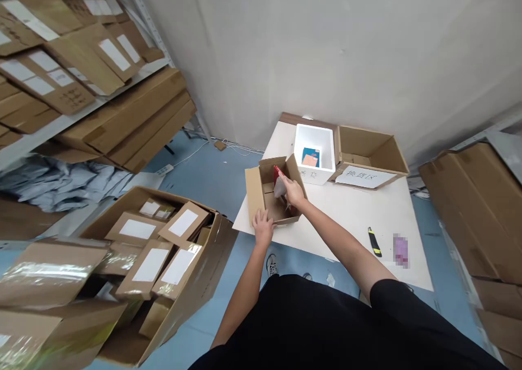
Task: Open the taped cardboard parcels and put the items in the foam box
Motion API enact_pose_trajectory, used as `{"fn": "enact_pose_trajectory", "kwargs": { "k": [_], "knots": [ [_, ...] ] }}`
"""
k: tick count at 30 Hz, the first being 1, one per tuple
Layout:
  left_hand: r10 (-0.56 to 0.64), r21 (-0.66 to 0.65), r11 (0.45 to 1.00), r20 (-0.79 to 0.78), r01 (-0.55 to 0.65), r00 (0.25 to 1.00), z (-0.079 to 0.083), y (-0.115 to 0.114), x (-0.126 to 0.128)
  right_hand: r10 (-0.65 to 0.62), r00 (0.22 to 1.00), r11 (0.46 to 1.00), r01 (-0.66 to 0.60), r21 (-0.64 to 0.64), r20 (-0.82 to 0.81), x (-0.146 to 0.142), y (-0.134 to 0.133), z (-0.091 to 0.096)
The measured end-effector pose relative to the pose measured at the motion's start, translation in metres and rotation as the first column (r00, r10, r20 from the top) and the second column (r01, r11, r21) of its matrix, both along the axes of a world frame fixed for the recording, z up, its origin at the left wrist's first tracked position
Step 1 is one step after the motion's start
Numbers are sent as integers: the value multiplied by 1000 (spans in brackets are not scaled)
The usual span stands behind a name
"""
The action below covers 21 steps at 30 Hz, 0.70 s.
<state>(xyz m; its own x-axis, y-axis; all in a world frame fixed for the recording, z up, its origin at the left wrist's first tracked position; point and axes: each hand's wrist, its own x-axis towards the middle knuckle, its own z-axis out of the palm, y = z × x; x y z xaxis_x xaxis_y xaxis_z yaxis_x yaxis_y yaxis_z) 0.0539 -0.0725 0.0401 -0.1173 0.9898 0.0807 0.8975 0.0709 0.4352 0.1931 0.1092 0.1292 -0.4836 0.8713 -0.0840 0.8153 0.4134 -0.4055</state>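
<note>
An open cardboard box [256,187] stands on the white table at its near left corner, flaps folded outward. My left hand [263,226] grips its near left edge, fingers over the cardboard. My right hand [291,191] reaches into the box from the right, its fingers closed on a flat red item [277,172] with greyish, see-through wrapping hanging beside it. The lower part of that item is hidden by my hand and the box wall, and its kind is not clear.
Behind stand a white foam box [326,136] with flat blue and orange items inside and a labelled carton [393,152]. A yellow-black utility knife [374,242] lies at right on the table [338,212]. A large carton of parcels [220,245] is at left, below shelves.
</note>
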Motion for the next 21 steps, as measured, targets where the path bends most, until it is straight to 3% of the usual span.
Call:
{"fn": "enact_pose_trajectory", "kwargs": {
  "k": [5, 8, 11, 15, 18, 21],
  "knots": [
    [-24, 21, 999, -27, 24, 999, 0, 9, -6, -26, 993, 974, 51, 219, -112, 69, -5, 40],
    [-22, 20, 1000, -43, 23, 999, 0, 9, -12, -71, 973, 904, 155, 398, -219, 126, -21, 56],
    [-20, 26, 999, -52, 22, 998, 0, 8, -20, -149, 946, 822, 280, 495, -287, 187, -40, 55],
    [-28, 42, 999, -68, 31, 997, -2, 7, -30, -327, 916, 804, 399, 441, -233, 259, -56, 20],
    [-32, 33, 999, -89, 35, 995, 1, 8, -33, -481, 873, 823, 482, 299, -85, 298, -62, -24],
    [-43, -59, 998, -120, 36, 992, 18, 10, -27, -543, 837, 838, 534, 113, 63, 310, -67, -76]
  ]
}}
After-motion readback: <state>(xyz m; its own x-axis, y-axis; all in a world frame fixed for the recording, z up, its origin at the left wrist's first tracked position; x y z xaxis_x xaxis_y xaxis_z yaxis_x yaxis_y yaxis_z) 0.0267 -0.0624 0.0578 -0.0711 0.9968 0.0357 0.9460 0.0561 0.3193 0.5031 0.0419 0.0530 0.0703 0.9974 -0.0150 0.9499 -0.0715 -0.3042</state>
